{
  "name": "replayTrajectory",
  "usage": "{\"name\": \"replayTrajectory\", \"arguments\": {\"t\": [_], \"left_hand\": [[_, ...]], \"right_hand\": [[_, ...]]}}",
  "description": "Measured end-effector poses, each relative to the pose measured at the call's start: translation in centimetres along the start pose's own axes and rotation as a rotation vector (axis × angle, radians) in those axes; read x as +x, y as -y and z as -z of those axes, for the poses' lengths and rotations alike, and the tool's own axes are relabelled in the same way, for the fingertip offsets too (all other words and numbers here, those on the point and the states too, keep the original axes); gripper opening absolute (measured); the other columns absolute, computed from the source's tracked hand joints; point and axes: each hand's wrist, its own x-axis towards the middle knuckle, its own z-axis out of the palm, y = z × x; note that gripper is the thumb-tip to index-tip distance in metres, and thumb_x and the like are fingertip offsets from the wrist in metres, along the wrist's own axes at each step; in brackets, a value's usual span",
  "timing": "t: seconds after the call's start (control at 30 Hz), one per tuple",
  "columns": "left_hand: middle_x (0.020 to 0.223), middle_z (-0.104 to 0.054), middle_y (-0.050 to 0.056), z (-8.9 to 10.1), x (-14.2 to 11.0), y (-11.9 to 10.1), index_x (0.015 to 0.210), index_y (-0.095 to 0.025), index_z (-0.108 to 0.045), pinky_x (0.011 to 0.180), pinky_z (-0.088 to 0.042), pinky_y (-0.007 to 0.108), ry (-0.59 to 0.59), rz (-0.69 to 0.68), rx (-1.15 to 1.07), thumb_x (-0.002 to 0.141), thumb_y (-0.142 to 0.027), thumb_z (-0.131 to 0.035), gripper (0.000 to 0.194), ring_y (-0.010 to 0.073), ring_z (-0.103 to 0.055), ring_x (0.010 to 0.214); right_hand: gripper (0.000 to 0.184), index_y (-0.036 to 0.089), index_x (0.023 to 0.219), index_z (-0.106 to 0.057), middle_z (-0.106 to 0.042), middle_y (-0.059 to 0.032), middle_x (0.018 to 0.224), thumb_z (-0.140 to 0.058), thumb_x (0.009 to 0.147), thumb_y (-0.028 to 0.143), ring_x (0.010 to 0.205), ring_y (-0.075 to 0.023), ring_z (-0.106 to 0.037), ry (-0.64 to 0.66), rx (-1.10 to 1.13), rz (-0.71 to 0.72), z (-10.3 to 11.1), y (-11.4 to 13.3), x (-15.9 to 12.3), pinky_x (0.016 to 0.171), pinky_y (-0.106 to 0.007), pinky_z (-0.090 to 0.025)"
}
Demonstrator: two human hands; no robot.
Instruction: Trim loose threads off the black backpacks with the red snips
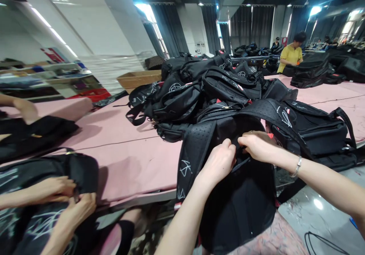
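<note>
A black backpack rests against my lap and the table edge, its back panel and padded straps facing me. My left hand is closed, fingers pinched at the upper part of the panel. Just right of it, my right hand is also closed on the backpack, its fingertips pressed into the dark fabric. A fold or seam shows between the hands; which small part the fingertips hold is hidden. The left shoulder strap bears white scribble print and hangs beside my left forearm.
Black backpacks are heaped on the pink table, with another backpack at right. At lower left, a co-worker's hands work on a black bag. A cardboard box stands behind. Across the room is a person in yellow.
</note>
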Motion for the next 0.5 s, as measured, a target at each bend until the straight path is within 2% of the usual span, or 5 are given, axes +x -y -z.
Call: {"name": "replayTrajectory", "arguments": {"t": [0.17, 0.3, 0.4, 0.47, 0.5], "left_hand": [[0.091, -0.044, 0.007, -0.1, 0.2, -0.3, 0.087, -0.012, -0.052, 0.057, -0.038, 0.029, -0.074, 0.030, -0.022, 0.083, -0.017, -0.040, 0.014, 0.0166, -0.049, 0.064], [0.093, -0.042, 0.007, -0.7, -0.1, 0.0, 0.091, -0.013, -0.049, 0.057, -0.038, 0.027, -0.324, 0.097, -0.194, 0.090, -0.021, -0.030, 0.021, 0.0146, -0.048, 0.066], [0.089, -0.044, 0.005, -1.7, -0.8, 0.2, 0.087, -0.014, -0.048, 0.060, -0.037, 0.026, -0.410, 0.089, -0.318, 0.091, -0.021, -0.030, 0.020, 0.0139, -0.047, 0.069], [0.081, -0.047, 0.004, -2.5, -1.3, 0.2, 0.081, -0.014, -0.047, 0.061, -0.036, 0.027, -0.429, 0.051, -0.357, 0.093, -0.023, -0.026, 0.025, 0.0140, -0.046, 0.067], [0.077, -0.048, 0.004, -3.0, -1.6, 0.1, 0.081, -0.014, -0.047, 0.061, -0.036, 0.028, -0.436, 0.026, -0.360, 0.093, -0.026, -0.026, 0.028, 0.0146, -0.046, 0.067]], "right_hand": [[0.006, 0.015, 0.073, -0.049, -0.051, 0.0001, 0.073, -0.047, 0.079, 0.014, 0.072, -0.0121, -0.043, -0.074, 0.040, -0.081, -0.9, -0.8, -0.6, 0.063, -0.025, -0.025], [0.014, 0.015, 0.088, -0.050, -0.052, -0.0038, 0.088, -0.041, 0.087, 0.025, 0.086, -0.0146, -0.046, -0.312, 0.135, -0.187, -2.1, -1.1, -2.7, 0.078, -0.027, -0.031], [0.022, 0.018, 0.102, -0.047, -0.051, -0.0035, 0.100, -0.038, 0.091, 0.035, 0.095, -0.0131, -0.046, -0.449, 0.406, -0.277, -3.8, 0.2, -5.3, 0.088, -0.027, -0.033], [0.020, 0.021, 0.106, -0.044, -0.051, -0.0002, 0.093, -0.036, 0.091, 0.032, 0.084, -0.0081, -0.049, -0.310, 0.705, -0.304, -5.2, 1.7, -7.1, 0.076, -0.021, -0.038], [0.018, 0.020, 0.102, -0.045, -0.051, -0.0005, 0.090, -0.037, 0.090, 0.031, 0.082, -0.0081, -0.049, -0.208, 0.768, -0.251, -5.9, 2.4, -7.9, 0.075, -0.020, -0.039]]}}
